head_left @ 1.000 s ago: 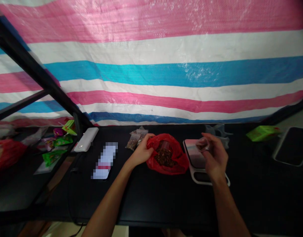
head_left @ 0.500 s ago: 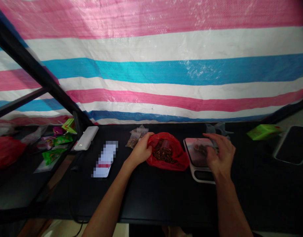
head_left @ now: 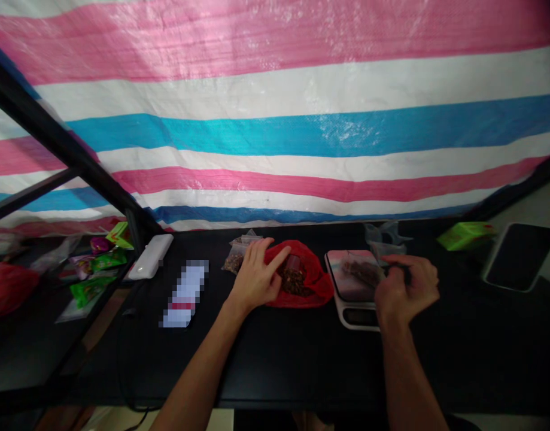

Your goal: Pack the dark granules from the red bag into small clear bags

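My left hand (head_left: 255, 274) rests over the left rim of an opened red plastic bag (head_left: 322, 291), fingers stretched out and thumb apart. Inside the bag lie brown dried bits (head_left: 296, 284) and a small clear cup (head_left: 293, 262). To the right, a small clear bag with brown contents (head_left: 362, 270) lies over the plate of a white kitchen scale (head_left: 346, 320). My right hand (head_left: 407, 290) pinches this small bag's right end, fingers curled. Small filled zip bags (head_left: 233, 261) sit behind my left hand, partly hidden by it.
Clear empty-looking bags (head_left: 388, 238) lie behind the scale. A green box (head_left: 467, 236) and a dark-screened phone (head_left: 520, 257) are at right. A lit phone (head_left: 185, 294), white power bank (head_left: 151, 257) and green packets (head_left: 93, 290) are left. A black frame bar (head_left: 90, 170) slants there.
My left hand has let go of the red bag's rim and spread its fingers over it. My right hand has shifted rightward on the scale, closing on the small bag's end.
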Demonstrator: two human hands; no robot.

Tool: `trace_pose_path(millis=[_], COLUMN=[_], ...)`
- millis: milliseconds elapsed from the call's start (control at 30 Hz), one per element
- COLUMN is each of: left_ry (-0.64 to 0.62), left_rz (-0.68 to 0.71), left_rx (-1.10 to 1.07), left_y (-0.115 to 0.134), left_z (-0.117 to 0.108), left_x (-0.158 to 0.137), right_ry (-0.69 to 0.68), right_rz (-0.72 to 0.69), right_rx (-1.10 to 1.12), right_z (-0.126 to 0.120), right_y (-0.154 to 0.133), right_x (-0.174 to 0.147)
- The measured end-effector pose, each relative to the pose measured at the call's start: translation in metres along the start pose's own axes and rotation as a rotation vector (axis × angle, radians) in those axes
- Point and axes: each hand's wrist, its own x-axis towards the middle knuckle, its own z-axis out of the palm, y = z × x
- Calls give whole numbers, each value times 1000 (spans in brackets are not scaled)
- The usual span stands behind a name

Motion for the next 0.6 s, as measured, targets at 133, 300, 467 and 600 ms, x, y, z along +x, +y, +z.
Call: trace_pose_path(millis=[133, 300, 467, 600], left_ry=[111, -67, -67, -58], left_rz=[139, -31, -207, -191], left_rx=[24, -14, 79, 101], left_y=[31, 65, 69, 64], left_z=[-7, -4, -2, -2], left_x=[-21, -67, -82, -80], right_ry=[92, 93, 35, -166], right_rz=[51, 111, 112, 61], right_rx=[15, -47, -28, -11], right_z=[-2, -5, -5, -9], right_y=[1, 2, 0, 6], right_x=[-1, -3, -4, 4])
